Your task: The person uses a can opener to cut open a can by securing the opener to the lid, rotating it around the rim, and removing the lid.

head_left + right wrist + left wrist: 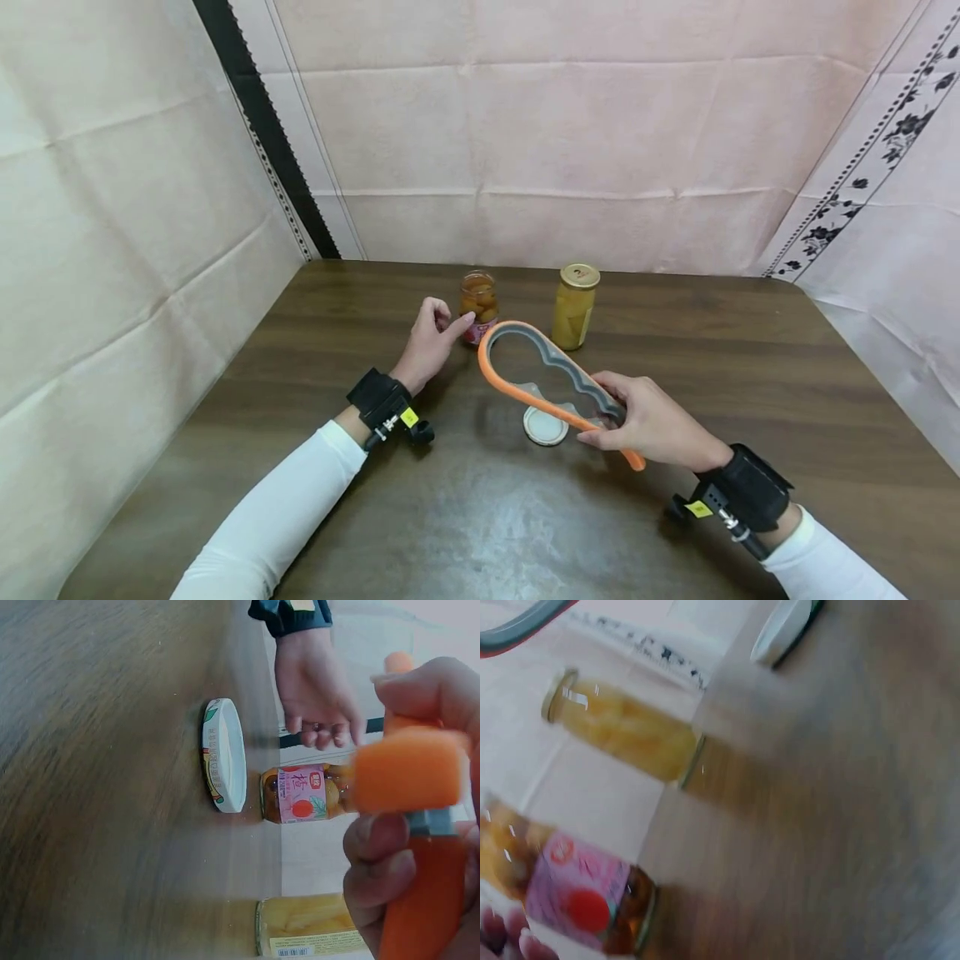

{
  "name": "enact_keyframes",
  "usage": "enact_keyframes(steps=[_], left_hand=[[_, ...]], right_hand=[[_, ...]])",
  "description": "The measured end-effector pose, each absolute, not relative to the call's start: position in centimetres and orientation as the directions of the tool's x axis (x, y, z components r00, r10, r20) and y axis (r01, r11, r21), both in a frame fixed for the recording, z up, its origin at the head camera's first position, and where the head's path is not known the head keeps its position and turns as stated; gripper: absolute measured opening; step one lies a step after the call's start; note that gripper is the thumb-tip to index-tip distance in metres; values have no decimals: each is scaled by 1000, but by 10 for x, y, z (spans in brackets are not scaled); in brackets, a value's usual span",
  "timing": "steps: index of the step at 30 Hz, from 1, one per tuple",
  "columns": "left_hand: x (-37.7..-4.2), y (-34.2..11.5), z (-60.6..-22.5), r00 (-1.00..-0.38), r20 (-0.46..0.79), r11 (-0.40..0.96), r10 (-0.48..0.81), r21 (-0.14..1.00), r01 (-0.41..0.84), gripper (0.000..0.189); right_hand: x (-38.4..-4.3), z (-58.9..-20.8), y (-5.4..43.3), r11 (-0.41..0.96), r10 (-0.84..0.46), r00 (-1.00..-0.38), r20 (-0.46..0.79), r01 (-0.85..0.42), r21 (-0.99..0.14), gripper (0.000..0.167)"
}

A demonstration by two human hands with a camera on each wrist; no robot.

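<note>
My right hand grips an orange jar opener whose loop is lined with wavy grey teeth. The loop stretches away to the left above the table. My left hand holds nothing; its fingers are loosely bent and its thumb points at a jar of brown fruit. Whether the thumb touches the glass I cannot tell. That jar has a pink label and stands without a lid. Between the hands, below the loop, a white lid lies with its inside up.
Right of the fruit jar stands a taller jar of yellow fruit with its gold lid on. Both jars are near the back of the brown wooden table. Pale cloth hangs behind the table and along both sides.
</note>
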State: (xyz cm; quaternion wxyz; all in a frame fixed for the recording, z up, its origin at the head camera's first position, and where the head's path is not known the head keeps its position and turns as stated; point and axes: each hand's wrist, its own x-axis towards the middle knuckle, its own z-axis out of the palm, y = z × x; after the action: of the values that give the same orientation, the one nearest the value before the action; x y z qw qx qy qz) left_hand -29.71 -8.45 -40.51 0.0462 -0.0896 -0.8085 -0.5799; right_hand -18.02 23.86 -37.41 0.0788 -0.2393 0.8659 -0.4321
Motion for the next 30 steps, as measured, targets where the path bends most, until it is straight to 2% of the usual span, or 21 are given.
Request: enact_keyframes(steps=[3, 10, 14, 20, 30], left_hand=[[-287, -80, -401, -954, 247, 262, 168, 922, 285, 28], [-275, -65, -400, -893, 293, 261, 342, 883, 390, 13], [-273, -61, -401, -876, 268, 241, 402, 892, 383, 12], [-273, -56, -402, -831, 207, 260, 517, 887, 382, 23], [-272, -47, -403, -821, 151, 289, 550, 888, 358, 22]], right_hand=[[-182, -373, 239, 515, -477, -875, 78, -351, -782, 40], [-183, -368, 245, 550, -466, -882, 68, -349, -759, 38], [-184, -367, 245, 567, -482, -873, 73, -375, -734, 37], [-183, -365, 244, 614, -475, -873, 111, -419, -669, 33], [-185, -365, 245, 720, -438, -867, 236, -496, -486, 35]])
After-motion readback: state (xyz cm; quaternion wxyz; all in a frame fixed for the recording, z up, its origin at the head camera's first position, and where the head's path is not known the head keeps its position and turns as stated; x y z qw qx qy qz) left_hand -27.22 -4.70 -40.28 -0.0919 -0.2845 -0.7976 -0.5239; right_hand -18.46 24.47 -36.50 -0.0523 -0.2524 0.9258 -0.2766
